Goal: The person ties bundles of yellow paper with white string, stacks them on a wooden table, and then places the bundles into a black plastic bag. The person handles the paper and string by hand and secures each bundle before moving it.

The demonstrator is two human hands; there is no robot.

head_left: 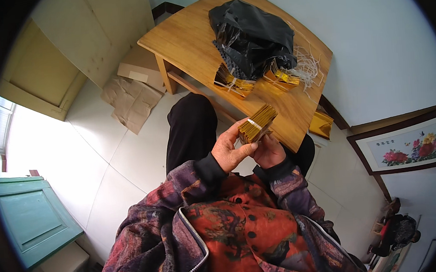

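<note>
A banded bundle of gold paper (258, 122) is grasped in the left grip (227, 149), thumb at its lower edge, near the wooden bench (183, 42). The right grip (271, 154) is just below its right side, fingers partly hidden; whether it grasps too, I cannot tell.

The bundle (262, 116) looks like paper, the bag (258, 29) like glossy plastic.
</note>
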